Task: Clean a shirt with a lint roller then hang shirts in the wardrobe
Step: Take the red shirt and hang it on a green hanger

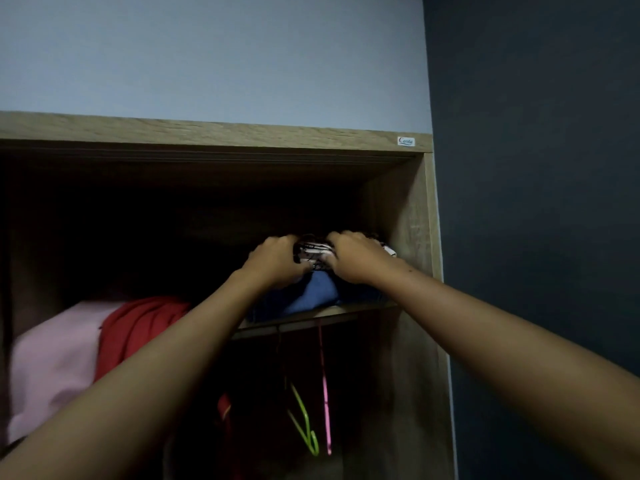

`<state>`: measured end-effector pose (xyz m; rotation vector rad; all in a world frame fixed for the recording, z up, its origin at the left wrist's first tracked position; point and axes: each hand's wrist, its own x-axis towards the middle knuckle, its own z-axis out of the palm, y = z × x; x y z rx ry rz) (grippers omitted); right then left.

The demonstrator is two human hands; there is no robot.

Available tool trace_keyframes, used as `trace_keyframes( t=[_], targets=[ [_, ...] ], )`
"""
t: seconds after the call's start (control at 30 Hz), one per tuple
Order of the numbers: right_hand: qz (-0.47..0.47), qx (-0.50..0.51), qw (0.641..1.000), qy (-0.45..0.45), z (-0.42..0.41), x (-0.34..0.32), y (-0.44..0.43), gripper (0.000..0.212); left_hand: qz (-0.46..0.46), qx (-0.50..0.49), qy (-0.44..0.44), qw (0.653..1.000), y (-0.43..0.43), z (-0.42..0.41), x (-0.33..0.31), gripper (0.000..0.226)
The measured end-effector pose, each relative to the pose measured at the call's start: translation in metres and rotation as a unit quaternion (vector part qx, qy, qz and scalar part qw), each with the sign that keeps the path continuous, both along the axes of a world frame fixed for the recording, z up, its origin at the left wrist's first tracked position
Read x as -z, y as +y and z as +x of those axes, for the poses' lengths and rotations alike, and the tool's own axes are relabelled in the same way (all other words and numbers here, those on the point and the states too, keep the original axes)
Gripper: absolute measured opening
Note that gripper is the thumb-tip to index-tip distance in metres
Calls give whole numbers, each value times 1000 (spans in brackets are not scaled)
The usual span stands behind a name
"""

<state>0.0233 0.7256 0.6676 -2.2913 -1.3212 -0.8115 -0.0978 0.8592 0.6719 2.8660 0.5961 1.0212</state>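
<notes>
Both arms reach up into the top shelf of a wooden wardrobe (412,216). My left hand (273,261) and my right hand (353,258) grip a folded black-and-white patterned garment (313,252) from either side. It lies on top of folded blue clothes (311,294) stacked at the right end of the shelf (332,311). No lint roller is in view.
Folded red cloth (138,327) and pink cloth (52,362) lie on the shelf's left part. Below the shelf hang a green hanger (304,424) and a pink hanger (325,400), both bare. A dark wall (536,202) stands right of the wardrobe.
</notes>
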Motion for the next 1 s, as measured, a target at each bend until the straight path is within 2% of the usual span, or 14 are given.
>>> trace_keyframes(
  t=[0.1, 0.17, 0.23, 0.3, 0.43, 0.53, 0.63, 0.73, 0.83, 0.93, 1.0],
  targets=[
    [89, -51, 995, -6, -22, -4, 9, 41, 24, -46, -13, 999, 9, -23, -1, 49],
    [131, -90, 987, -30, -40, -3, 20, 32, 44, -125, -14, 991, 19, -43, 0, 53],
    [135, -117, 983, -40, -57, 1, 33, 27, 64, -246, 9, 967, 34, -68, 2, 67],
    [125, -142, 981, -33, -72, 6, 48, 24, 42, -334, 45, 941, 51, -95, 5, 82],
    [94, -182, 979, 4, -99, 19, 76, 27, -42, -412, 136, 900, 82, -137, 26, 95],
    [80, -213, 973, 44, -115, 28, 93, 34, -55, -393, 124, 910, 87, -138, 38, 75],
    [77, -213, 972, 61, -125, 34, 107, 37, -7, -362, 102, 926, 83, -131, 40, 50],
    [82, -214, 968, 106, -127, 37, 116, 37, 66, -322, 63, 942, 79, -129, 46, 38],
    [140, -221, 943, 203, -125, 32, 122, 39, 170, -212, -27, 962, 66, -141, 64, 33],
    [161, -203, 923, 283, -121, 24, 123, 59, 254, -89, -83, 959, 45, -161, 97, 34],
    [132, -194, 924, 303, -121, 23, 126, 80, 264, -33, -71, 961, 33, -173, 117, 31]
  ],
)
